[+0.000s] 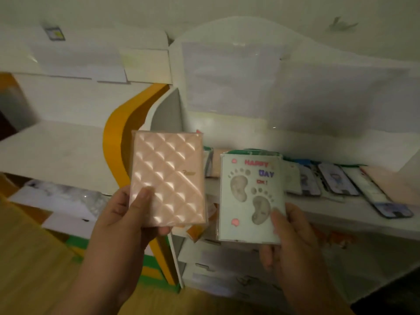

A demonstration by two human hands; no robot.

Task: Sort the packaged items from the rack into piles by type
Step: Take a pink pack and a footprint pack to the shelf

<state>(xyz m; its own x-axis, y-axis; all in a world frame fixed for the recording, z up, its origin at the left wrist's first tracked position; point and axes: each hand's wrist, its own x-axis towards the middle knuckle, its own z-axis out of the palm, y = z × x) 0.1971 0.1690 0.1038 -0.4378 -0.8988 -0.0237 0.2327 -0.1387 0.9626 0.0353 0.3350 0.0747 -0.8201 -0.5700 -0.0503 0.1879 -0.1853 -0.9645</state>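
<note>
A white shelf (341, 223) runs across the right of the frame, set against a pale back panel. A row of packaged items (336, 183) lies flat on it, side by side and partly overlapping: several dark-rimmed phone cases (335, 180) with printed figures, one long case (386, 201) angled toward the shelf's front edge, and a peach-coloured pack (391, 180) at the far right. More packs (210, 164) lie at the row's left end, partly hidden. To the left, beyond an orange curved divider (118, 151), a second white shelf (59, 153) sits at a similar height. Wood-look floor (29, 258) shows below.
</note>
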